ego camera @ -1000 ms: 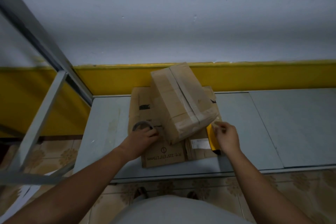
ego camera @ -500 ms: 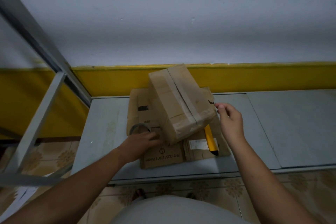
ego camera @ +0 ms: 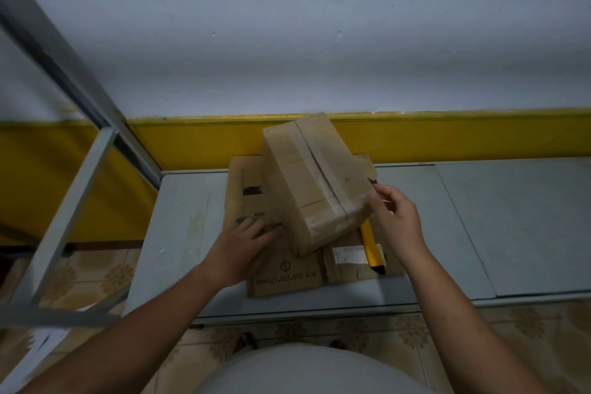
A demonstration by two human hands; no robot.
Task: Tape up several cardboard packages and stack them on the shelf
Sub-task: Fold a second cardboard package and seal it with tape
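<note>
Shelf (ego camera: 479,217) | taped box (ego camera: 313,182) between left hand (ego camera: 243,249) and right hand (ego camera: 396,227)

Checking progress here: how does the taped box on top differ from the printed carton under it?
The taped box stands tall and full; the printed carton lies low and flat on the shelf. The taped box has tape running along its seam; the printed carton shows black lettering and no visible tape. The taped box sits skewed on the printed carton, which lies square to the shelf edge. Both are brown cardboard.
</note>
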